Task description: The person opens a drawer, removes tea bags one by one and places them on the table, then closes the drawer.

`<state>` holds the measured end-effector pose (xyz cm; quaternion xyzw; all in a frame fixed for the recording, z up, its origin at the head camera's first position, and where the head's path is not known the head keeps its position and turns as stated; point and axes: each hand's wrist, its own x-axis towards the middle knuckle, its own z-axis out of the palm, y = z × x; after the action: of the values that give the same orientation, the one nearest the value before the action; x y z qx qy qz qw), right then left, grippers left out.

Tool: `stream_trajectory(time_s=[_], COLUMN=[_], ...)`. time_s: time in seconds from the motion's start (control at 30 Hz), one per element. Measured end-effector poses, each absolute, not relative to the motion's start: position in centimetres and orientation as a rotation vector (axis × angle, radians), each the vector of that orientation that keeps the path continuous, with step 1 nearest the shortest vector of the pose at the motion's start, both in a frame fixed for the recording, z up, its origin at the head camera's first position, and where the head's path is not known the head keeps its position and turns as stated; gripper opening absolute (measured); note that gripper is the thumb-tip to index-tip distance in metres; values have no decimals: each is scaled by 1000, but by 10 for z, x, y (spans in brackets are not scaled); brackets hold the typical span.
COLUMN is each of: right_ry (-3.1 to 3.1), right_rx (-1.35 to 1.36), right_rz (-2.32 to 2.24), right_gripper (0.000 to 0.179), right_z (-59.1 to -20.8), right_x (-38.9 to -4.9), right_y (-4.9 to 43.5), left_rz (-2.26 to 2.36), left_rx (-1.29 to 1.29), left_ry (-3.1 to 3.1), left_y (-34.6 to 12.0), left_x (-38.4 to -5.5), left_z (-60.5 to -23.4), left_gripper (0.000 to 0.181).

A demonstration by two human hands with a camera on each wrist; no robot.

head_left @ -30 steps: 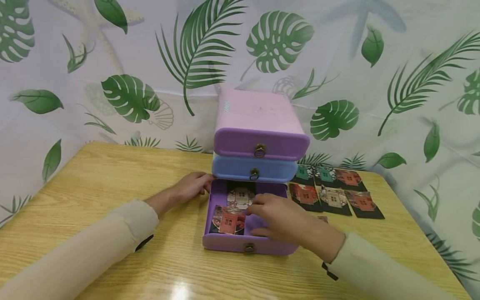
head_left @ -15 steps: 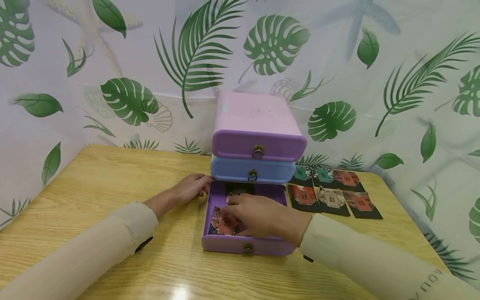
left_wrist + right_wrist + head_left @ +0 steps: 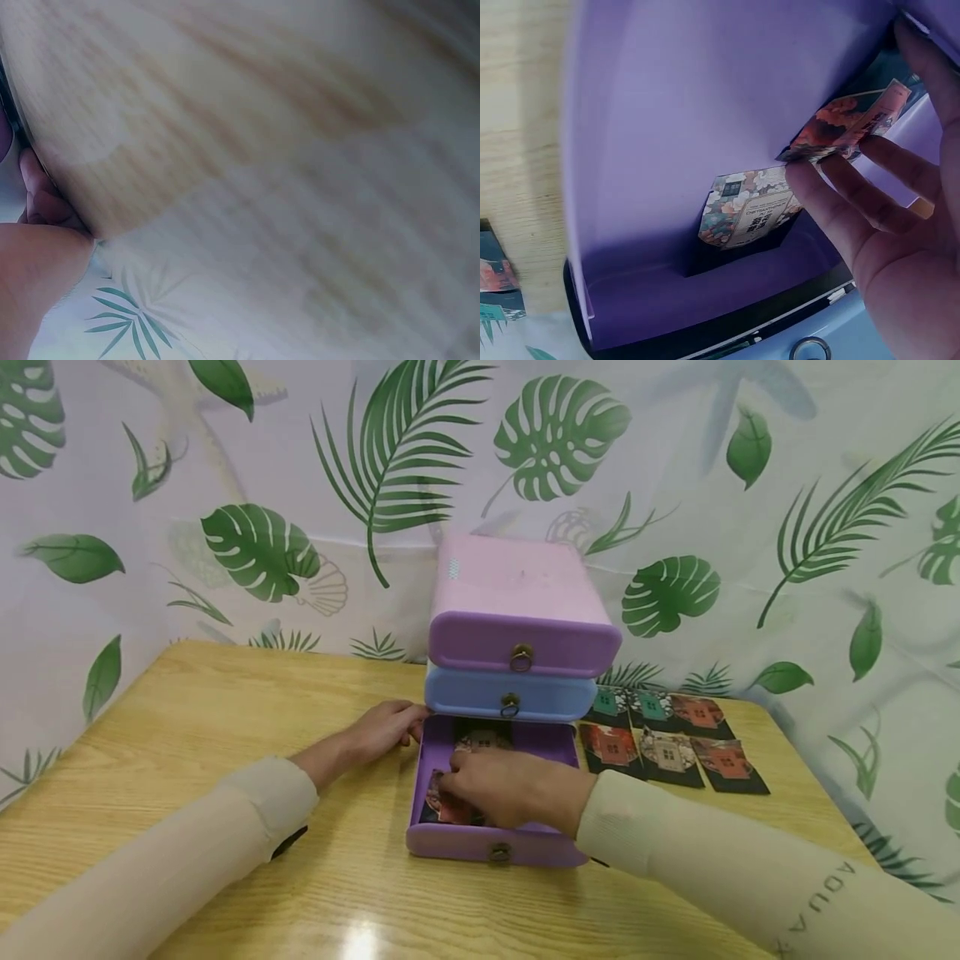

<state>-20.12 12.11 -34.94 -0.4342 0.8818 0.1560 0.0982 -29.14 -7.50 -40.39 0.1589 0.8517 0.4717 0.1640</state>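
Observation:
A bottom purple drawer (image 3: 457, 843) is pulled out beneath a blue drawer (image 3: 555, 695) and a pink-topped purple one (image 3: 525, 639). Inside it my right hand (image 3: 510, 787) grips a red and black flat packet (image 3: 847, 124) near the front left; the right wrist view shows the packet tilted, with fingertips along one edge and the thumb at the opposite side. A cream floral packet (image 3: 754, 214) lies deeper in the drawer, partly covered by the hand in the head view. My left hand (image 3: 384, 732) rests against the left side of the drawer unit, fingers slightly bent.
Several packets (image 3: 667, 756) with black bases lie in two rows on the wooden table (image 3: 300, 877), right of the drawer unit. A leaf-printed cloth (image 3: 285, 460) hangs behind the table. Ring pulls (image 3: 521, 657) stick out from the drawer fronts.
My right hand has moved left and down over the red packet, covering more of it and taking hold of it. My left hand has stayed at the unit's side.

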Motion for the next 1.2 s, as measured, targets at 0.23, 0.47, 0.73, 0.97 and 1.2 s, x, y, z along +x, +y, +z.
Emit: stream_trajectory(time_s=[0.23, 0.47, 0.73, 0.97, 1.2], right_ry=[2611, 2629, 2638, 2784, 2852], right_rx=[-1275, -1327, -1161, -1139, -1132], right_rz=[460, 473, 223, 91, 104], right_gripper=[32, 31, 20, 9, 9], right_z=[-349, -349, -344, -340, -328], right_x=[-202, -205, -200, -191, -184], right_y=[118, 117, 123, 137, 146], left_rz=[1365, 1412, 1397, 1376, 1396], left_rx=[469, 488, 489, 488, 480], left_ry=[2412, 2389, 2405, 2409, 2400], left_y=[-75, -76, -73, -73, -73], left_x=[-292, -292, -293, -293, -292], left_z=[-404, -404, -406, -405, -404], left_gripper=[44, 41, 44, 46, 44])
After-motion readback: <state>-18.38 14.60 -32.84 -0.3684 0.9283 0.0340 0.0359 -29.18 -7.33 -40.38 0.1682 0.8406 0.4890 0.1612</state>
